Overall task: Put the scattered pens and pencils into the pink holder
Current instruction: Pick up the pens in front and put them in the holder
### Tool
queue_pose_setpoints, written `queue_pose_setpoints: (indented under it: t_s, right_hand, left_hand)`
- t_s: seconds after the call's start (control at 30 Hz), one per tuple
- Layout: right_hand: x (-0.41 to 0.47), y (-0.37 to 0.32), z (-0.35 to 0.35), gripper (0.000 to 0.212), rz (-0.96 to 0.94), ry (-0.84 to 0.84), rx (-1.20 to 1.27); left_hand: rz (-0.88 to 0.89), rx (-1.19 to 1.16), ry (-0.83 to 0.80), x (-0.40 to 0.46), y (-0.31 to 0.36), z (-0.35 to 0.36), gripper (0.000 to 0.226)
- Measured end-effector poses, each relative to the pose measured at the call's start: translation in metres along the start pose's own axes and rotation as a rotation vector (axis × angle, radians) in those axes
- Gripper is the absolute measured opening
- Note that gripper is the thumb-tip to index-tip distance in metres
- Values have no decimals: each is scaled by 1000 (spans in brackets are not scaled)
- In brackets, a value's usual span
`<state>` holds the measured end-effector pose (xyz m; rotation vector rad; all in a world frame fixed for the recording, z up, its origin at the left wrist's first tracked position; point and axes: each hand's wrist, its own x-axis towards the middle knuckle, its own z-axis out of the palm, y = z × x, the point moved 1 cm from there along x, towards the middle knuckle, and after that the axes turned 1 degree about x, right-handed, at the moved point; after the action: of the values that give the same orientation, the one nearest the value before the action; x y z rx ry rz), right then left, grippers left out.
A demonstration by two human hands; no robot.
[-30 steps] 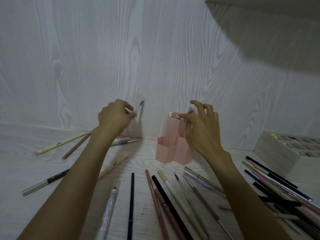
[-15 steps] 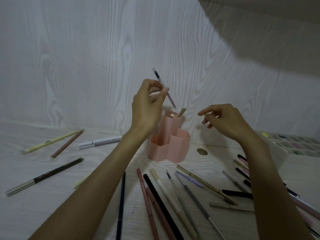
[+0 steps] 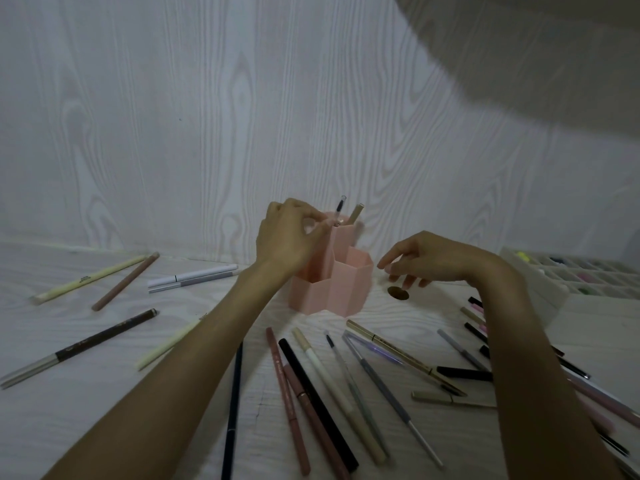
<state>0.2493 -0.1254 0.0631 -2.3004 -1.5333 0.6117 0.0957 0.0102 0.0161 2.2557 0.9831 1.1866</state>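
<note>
Currently: far left of the desk [image 3: 52,403] lie a yellow pencil [image 3: 90,278], a brown pencil [image 3: 125,281], a white pen [image 3: 192,274] and a dark pencil [image 3: 78,348], all well apart from the holder [image 3: 332,285].

Left hand [image 3: 287,237] is at the holder's tall back cell, fingers pinching a thin pen [image 3: 339,211] whose lower end is already inside the cell; the top leans slightly right. A tan pencil [image 3: 355,213] stands in the same cell just beside it.

Risk: the left forearm passes low over a pale pencil [image 3: 166,346] and a navy pencil [image 3: 233,403]; a careless pull-back could sweep them. Letting go while the pen is tilted could tip it against the tan pencil, or nudge the light holder. Two front cells look empty, as far as the view shows.

In front of the holder lies a fan of pens [image 3: 332,386], close together and overlapping, so lifting one may drag a neighbour.

Right hand [image 3: 426,258] hovers right of the holder, fingers loosely curled, holding nothing, above a small brown disc [image 3: 398,293]. Further right: more pens under the right forearm and a compartment tray [image 3: 540,292].
</note>
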Motion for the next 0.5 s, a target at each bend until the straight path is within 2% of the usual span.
queue_pose_setpoints:
  t_s: [0.17,0.3,0.37,0.5]
  right_hand:
    - [2,1,2,21,5,-40,-22]
    - [2,1,4,23,49,-137,-52]
    - [2,1,7,24,81,-204,-85]
    - [-2,0,14,25,119,-278,-95]
  left_hand:
    - [41,119,-71,1,-4,1,39]
    - [147,285,-40,1,-2,-4,39]
    - [147,222,-15,5,-2,-11,36]
    - [12,120,0,1,-11,-38,31]
